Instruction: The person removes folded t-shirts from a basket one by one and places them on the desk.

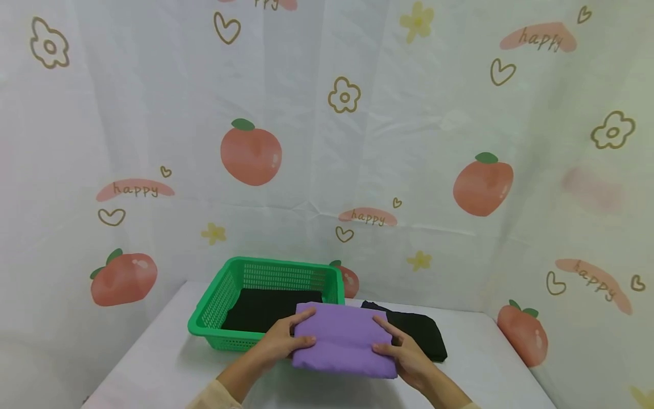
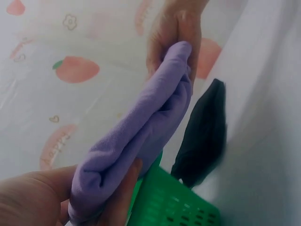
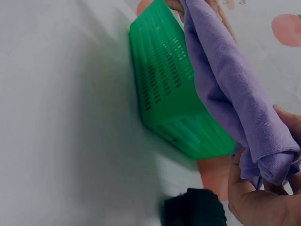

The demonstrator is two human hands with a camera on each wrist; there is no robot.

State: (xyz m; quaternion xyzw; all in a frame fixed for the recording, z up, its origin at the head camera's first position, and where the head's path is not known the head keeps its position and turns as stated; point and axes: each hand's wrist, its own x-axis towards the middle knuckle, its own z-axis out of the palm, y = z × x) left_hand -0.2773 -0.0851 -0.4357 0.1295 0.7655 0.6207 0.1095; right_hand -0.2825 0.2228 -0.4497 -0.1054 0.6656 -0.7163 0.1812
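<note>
A folded purple cloth garment (image 1: 342,341) is held up above the table between both hands. My left hand (image 1: 283,338) grips its left edge, thumb on the near face. On the opposite edge my right hand (image 1: 406,355) grips it the same way. Both wrist views show the garment's thick folded layers edge-on, with the fingers around its ends. Behind it to the left stands a green plastic basket (image 1: 204,318), with a folded black cloth (image 1: 276,307) lying inside. Part of the basket's front right is hidden by the garment.
A folded black cloth (image 1: 421,332) lies on the white table (image 1: 490,346) to the right, partly behind the purple garment and right hand. At the back hangs a white curtain (image 1: 306,187) printed with peaches, hearts and flowers.
</note>
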